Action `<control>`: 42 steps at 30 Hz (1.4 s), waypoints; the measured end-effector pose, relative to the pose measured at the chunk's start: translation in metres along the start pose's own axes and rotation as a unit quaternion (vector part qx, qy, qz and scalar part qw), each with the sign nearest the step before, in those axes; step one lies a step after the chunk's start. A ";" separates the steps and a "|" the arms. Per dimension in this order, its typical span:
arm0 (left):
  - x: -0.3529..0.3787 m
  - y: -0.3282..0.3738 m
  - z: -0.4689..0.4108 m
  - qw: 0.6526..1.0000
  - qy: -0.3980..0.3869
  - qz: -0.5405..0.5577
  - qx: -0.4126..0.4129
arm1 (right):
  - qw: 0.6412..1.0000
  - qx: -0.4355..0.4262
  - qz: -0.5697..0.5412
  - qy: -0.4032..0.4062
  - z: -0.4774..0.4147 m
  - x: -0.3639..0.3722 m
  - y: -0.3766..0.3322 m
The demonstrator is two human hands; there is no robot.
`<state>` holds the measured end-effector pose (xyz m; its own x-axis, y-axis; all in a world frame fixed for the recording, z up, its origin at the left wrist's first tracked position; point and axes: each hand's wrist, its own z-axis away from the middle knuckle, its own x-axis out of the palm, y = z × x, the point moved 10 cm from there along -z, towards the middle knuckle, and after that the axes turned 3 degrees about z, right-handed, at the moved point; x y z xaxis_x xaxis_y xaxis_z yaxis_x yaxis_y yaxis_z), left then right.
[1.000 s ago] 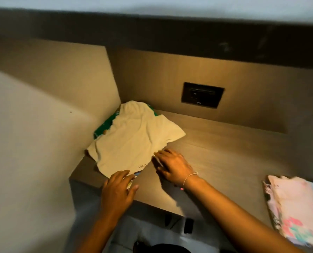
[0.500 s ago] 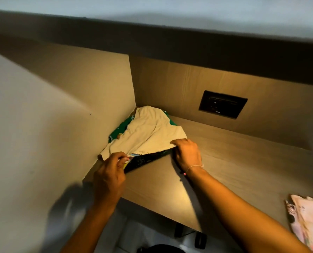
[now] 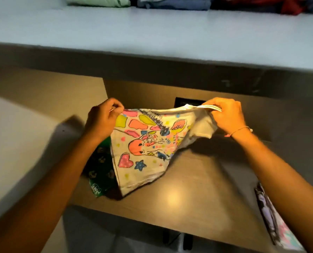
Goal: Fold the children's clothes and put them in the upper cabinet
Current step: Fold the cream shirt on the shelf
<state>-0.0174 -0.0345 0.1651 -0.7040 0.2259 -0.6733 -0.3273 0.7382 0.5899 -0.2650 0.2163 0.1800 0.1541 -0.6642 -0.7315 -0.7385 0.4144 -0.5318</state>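
A cream children's T-shirt [image 3: 148,143] with a bright giraffe, heart and star print hangs above the wooden desk [image 3: 197,194]. My left hand [image 3: 104,119] pinches its left top corner and my right hand [image 3: 226,115] grips its right top edge, so the shirt is stretched between them with its hem drooping to the desk. Under and behind it, at the left, lies a green printed garment [image 3: 101,170]. Folded clothes, mint [image 3: 99,0], blue [image 3: 174,3] and red [image 3: 288,6], sit on the pale upper shelf [image 3: 152,33] at the top.
A dark socket panel [image 3: 186,102] is set in the back wall behind the shirt. A pale side wall [image 3: 24,152] closes the left. Another patterned garment [image 3: 276,221] lies at the desk's right edge. The desk's front edge runs across the bottom.
Both hands have lifted the cream shirt off the desk and turned its printed side toward me. The view has tilted up, bringing the upper shelf and its folded clothes into sight.
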 end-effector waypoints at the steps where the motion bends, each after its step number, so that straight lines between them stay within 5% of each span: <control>1: 0.011 0.011 -0.012 1.000 -0.009 0.002 0.008 | 0.999 0.045 0.011 -0.004 -0.003 -0.008 0.014; 5: 0.007 0.070 -0.028 0.994 0.072 0.030 0.076 | 0.974 0.226 0.014 -0.002 0.016 -0.056 0.071; 8: 0.001 0.109 0.005 0.977 0.109 0.036 0.177 | 0.986 0.085 0.047 0.137 0.048 -0.116 0.044; 10: 0.022 0.110 0.039 0.973 0.062 0.020 0.221 | 0.988 0.011 0.114 0.102 0.087 -0.113 0.041; 12: 0.055 0.094 0.079 0.970 -0.018 0.025 0.241 | 0.989 0.039 0.141 0.023 0.139 -0.087 0.072; 16: 0.135 0.042 0.166 0.954 -0.224 -0.018 0.197 | 0.962 0.138 0.146 -0.185 0.251 0.000 0.125; 20: 0.170 0.010 0.230 0.928 -0.323 -0.060 0.174 | 0.936 0.100 0.123 -0.314 0.320 0.048 0.125; 29: 0.223 0.041 0.180 0.950 -0.282 -0.054 0.120 | 0.974 0.092 0.082 -0.189 0.228 0.066 0.104; 35: 0.261 -0.016 0.167 0.937 -0.302 -0.168 0.049 | 0.930 0.105 0.237 -0.259 0.209 0.119 0.163; 42: 0.236 -0.021 0.190 0.953 -0.277 -0.118 0.048 | 0.942 0.101 0.209 -0.243 0.249 0.109 0.162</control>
<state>-0.0571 0.1241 -0.0913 -0.1693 0.3284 -0.9293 -0.3578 0.8581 0.3684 -0.2040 0.3661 -0.0918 0.1969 -0.0741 -0.9776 -0.6685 0.7192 -0.1892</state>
